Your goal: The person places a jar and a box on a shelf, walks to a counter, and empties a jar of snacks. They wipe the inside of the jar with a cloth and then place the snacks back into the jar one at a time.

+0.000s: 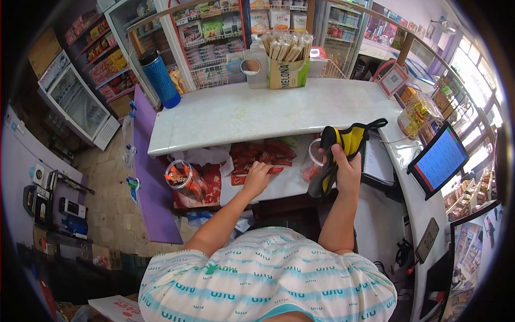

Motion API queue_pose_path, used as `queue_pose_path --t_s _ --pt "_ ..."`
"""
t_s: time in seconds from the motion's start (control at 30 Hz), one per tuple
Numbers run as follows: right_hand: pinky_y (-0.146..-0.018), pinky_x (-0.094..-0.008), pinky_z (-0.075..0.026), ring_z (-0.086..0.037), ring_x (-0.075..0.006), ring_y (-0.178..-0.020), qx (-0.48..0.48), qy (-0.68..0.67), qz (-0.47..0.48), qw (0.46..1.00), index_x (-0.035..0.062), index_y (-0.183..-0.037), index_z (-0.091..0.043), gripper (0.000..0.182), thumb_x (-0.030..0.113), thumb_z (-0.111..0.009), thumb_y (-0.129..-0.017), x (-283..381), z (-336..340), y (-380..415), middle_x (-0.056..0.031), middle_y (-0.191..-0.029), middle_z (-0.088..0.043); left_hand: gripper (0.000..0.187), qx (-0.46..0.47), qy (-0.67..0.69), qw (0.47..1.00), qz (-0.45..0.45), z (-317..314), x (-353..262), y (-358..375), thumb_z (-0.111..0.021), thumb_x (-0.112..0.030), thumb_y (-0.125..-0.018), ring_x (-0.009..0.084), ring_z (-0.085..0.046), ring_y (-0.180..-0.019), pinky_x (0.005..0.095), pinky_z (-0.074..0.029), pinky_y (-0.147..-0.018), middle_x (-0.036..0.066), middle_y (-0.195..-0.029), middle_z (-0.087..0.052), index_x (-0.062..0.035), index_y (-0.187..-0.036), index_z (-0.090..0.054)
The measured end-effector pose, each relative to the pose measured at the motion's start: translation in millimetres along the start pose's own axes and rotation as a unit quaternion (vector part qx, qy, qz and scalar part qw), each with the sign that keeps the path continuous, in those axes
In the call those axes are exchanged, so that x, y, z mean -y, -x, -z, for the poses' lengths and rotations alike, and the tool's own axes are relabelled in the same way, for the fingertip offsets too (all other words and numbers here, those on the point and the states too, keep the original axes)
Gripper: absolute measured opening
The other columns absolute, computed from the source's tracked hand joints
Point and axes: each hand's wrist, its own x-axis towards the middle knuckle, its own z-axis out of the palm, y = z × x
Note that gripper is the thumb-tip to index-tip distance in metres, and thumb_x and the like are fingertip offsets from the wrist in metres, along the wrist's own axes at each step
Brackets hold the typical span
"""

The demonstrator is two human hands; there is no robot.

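Note:
My left hand (257,180) is at the pile of small red packets (247,156) on the shelf below the counter top. Its fingers are closed on the end of one red packet (275,171). My right hand (345,167) grips a black and yellow shoe-like item (351,139) with a loop strap, holding it up tilted. Partly behind that item stands a clear plastic jar (310,161) with something reddish inside. Left of the packets, another clear jar (186,180) holds several red packets and leans on a red sheet (213,185).
The white counter top (257,115) overhangs the shelf. On it stand a blue bottle (161,80), a pump bottle (256,64) and a Melona box (288,72) of wrapped sticks. A notebook (379,161) and a tablet (439,160) are at right; a purple panel (153,172) is at left.

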Motion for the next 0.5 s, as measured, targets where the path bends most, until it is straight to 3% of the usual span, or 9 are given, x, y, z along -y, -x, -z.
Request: queue_pose_path --t_s 0.07,0.1,0.17,0.2,0.23,0.3,0.4,0.43,0.5 --pt "-0.064 -0.0214 -0.047 -0.056 -0.0083 -0.071 -0.005 -0.002 0.03 1.0 0.0012 -0.121 -0.054 0.033 0.015 -0.06 -0.092 -9.1 -5.4 -1.6 -0.0063 -0.088 -0.062 0.014 -0.076 0.116 0.99 0.021 29.7 -27.2 -10.1 -0.06 -0.006 -0.082 0.0306 -0.054 -0.081 0.0411 -0.045 -0.079 0.013 -0.084 -0.06 -0.0034 -0.094 -0.066" --pt "-0.068 -0.0226 -0.047 -0.056 -0.0088 -0.074 -0.023 -0.021 -0.02 0.999 0.0007 -0.122 -0.053 0.033 0.013 -0.059 -0.092 -17.5 -9.7 -0.1 -0.0064 -0.09 -0.062 0.014 -0.075 0.116 0.99 0.018 40.2 -38.4 -14.3 -0.06 -0.006 -0.082 0.0306 -0.054 -0.081 0.0411 -0.045 -0.079 0.013 -0.084 -0.06 -0.0034 -0.094 -0.066" --pt "-0.069 -0.0239 -0.047 -0.058 -0.0097 -0.076 -0.009 0.001 0.049 0.999 0.0001 -0.12 -0.054 0.032 0.013 -0.06 -0.091 -43.8 -31.3 -5.3 -0.0047 -0.089 -0.062 0.011 -0.16 0.044 0.986 0.01 48.4 -52.7 -21.5 -0.058 -0.003 -0.083 0.0307 -0.057 -0.081 0.0395 -0.046 -0.075 0.012 -0.085 -0.063 -0.0029 -0.091 -0.066" --pt "-0.068 -0.0236 -0.047 -0.059 -0.0099 -0.075 -0.004 0.076 0.09 0.993 -0.0002 -0.114 -0.056 0.027 0.015 -0.061 -0.091 -74.3 -32.3 -17.2 -0.0047 -0.088 -0.063 0.012 -0.213 0.055 0.974 -0.05 29.9 -48.3 -20.1 -0.059 -0.004 -0.083 0.0314 -0.057 -0.094 0.0388 -0.046 -0.085 0.013 -0.098 -0.063 -0.0021 -0.094 -0.063" --pt "-0.068 -0.0232 -0.047 -0.06 -0.0101 -0.074 0.001 0.153 0.112 0.982 -0.0005 -0.108 -0.059 0.024 0.017 -0.062 -0.091 -102.2 -31.0 -18.7 -0.0046 -0.086 -0.065 0.017 -0.182 0.063 0.973 -0.13 24.5 -57.6 -10.7 -0.06 -0.009 -0.082 0.0328 -0.052 -0.112 0.0447 -0.041 -0.097 0.012 -0.109 -0.061 -0.0037 -0.098 -0.063" --pt "-0.066 -0.0227 -0.046 -0.06 -0.0092 -0.076 -0.021 0.105 0.006 0.994 -0.0004 -0.105 -0.059 0.022 0.017 -0.063 -0.091 -106.4 -38.4 -9.7 -0.0022 -0.085 -0.063 0.026 0.091 -0.022 0.968 -0.233 -16.4 -40.6 32.1 -0.058 -0.014 -0.08 0.033 -0.044 -0.125 0.052 -0.031 -0.105 0.011 -0.12 -0.057 -0.0068 -0.105 -0.062" --pt "-0.068 -0.0247 -0.047 -0.058 -0.01 -0.074 -0.049 0.08 -0.009 0.996 -0.0017 -0.102 -0.058 0.025 0.019 -0.066 -0.089 -97.6 -18.5 -1.2 -0.0024 -0.086 -0.062 0.041 0.143 -0.134 0.943 -0.269 -46.5 -8.5 43.9 -0.056 -0.022 -0.08 0.0322 -0.05 -0.118 0.0524 -0.028 -0.107 0.012 -0.119 -0.059 -0.0129 -0.12 -0.059" --pt "-0.064 -0.0243 -0.046 -0.058 -0.0096 -0.071 -0.061 0.121 0.025 0.99 -0.001 -0.099 -0.059 0.023 0.019 -0.065 -0.09 -98.5 -8.8 -4.2 -0.0018 -0.085 -0.062 0.041 0.177 -0.15 0.939 -0.255 -37.6 -14.3 38.7 -0.055 -0.017 -0.079 0.0306 -0.047 -0.122 0.0527 -0.027 -0.109 0.01 -0.119 -0.059 -0.0156 -0.12 -0.06" --pt "-0.062 -0.0239 -0.046 -0.058 -0.009 -0.07 -0.094 0.052 -0.014 0.994 -0.0001 -0.098 -0.06 0.021 0.018 -0.065 -0.09 -85.3 -1.9 1.8 -0.0013 -0.084 -0.062 0.034 0.111 -0.096 0.949 -0.277 -39.9 -14.9 37.8 -0.055 -0.014 -0.081 0.0295 -0.045 -0.126 0.0529 -0.027 -0.109 0.011 -0.118 -0.059 -0.0131 -0.115 -0.062"
